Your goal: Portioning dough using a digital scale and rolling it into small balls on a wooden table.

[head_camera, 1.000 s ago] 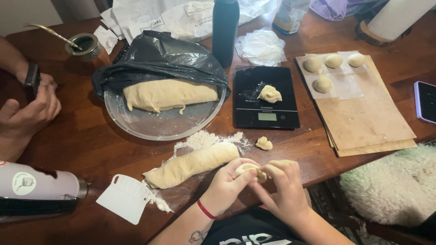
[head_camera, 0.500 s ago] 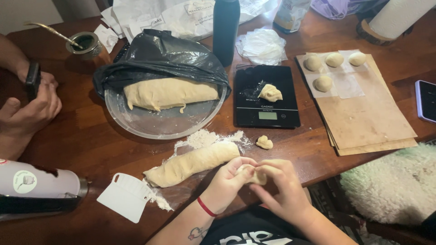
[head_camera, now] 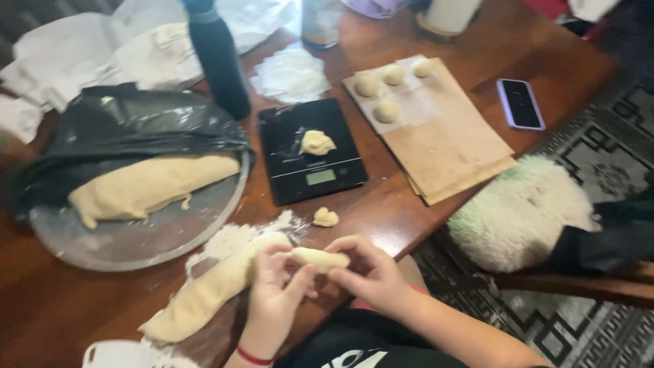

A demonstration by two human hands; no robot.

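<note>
Fingers of the left hand point(head_camera: 276, 286) and right hand point(head_camera: 368, 272) pinch a small pale dough roll point(head_camera: 320, 259) between them, lying sideways, left to right. Just left of the roll lies a long pale dough log point(head_camera: 204, 293) on the brown wooden tabletop point(head_camera: 68, 300). A black kitchen scale point(head_camera: 310, 153) sits beyond the roll.

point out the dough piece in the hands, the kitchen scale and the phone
small dough piece point(head_camera: 320, 259), head view, middle of the piece held between both hands
black kitchen scale point(head_camera: 289, 180), head view, bare front left of its platform
phone point(head_camera: 520, 103), head view, centre of its dark screen
</note>
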